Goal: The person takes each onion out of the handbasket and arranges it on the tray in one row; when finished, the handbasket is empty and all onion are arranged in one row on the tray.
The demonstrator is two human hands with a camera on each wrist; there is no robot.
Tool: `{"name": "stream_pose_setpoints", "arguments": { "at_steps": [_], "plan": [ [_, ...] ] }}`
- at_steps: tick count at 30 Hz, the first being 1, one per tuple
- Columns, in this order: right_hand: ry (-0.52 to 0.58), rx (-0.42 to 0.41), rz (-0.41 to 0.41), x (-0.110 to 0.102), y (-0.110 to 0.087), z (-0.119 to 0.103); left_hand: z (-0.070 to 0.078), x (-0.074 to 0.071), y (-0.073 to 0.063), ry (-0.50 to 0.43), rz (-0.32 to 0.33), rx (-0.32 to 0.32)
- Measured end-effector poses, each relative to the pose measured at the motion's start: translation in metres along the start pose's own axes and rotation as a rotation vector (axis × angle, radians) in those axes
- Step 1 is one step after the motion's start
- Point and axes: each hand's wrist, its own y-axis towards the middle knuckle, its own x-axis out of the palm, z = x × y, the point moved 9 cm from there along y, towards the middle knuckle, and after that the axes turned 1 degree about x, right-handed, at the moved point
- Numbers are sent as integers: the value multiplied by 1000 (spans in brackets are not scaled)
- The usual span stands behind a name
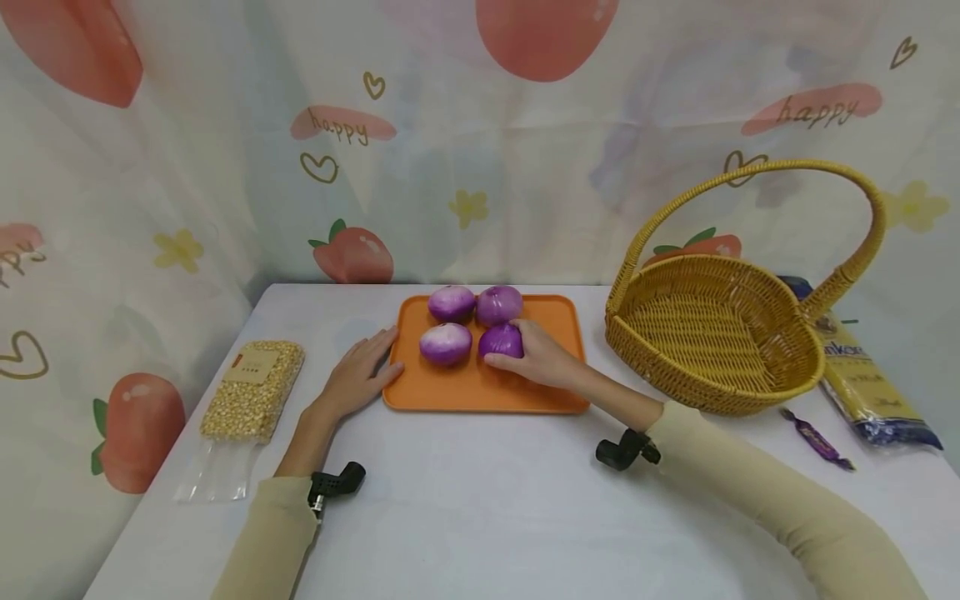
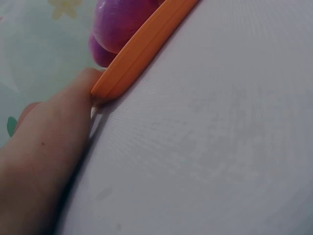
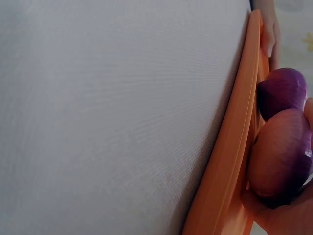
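Observation:
Several purple onions stand in two rows on an orange tray [image 1: 405, 392]. My right hand [image 1: 543, 358] holds the front right onion [image 1: 501, 341] between thumb and fingers; in the right wrist view that onion [image 3: 279, 154] shows close up, with the thumb at its lower side. To its left sits the front left onion [image 1: 446, 344]. Behind them are the back left onion [image 1: 452, 303] and the back right onion [image 1: 498, 306]. My left hand [image 1: 360, 375] rests at the tray's left edge, fingers extended and thumb over the rim.
A yellow wicker basket [image 1: 622, 329] with a tall handle stands right of the tray. Beyond it lie a yellow and blue packet [image 1: 870, 375] and a purple wrapped candy [image 1: 819, 439]. A bag of yellow kernels [image 1: 251, 400] lies at the left. A patterned cloth [image 1: 450, 167] hangs behind the table.

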Motion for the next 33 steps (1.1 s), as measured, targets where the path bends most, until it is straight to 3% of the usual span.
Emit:
{"name": "stream_pose_setpoints", "arguments": {
  "at_steps": [12,25,33],
  "plan": [
    [-48,17,-15,2,-3,4,-4,2,1,7,-3,-11],
    [-42,-20,-7,1,-17,3,-4,1,0,1,4,-7],
    [-48,29,-24,-5,-33,13,-3,1,-1,-9,5,-9]
  ]
}}
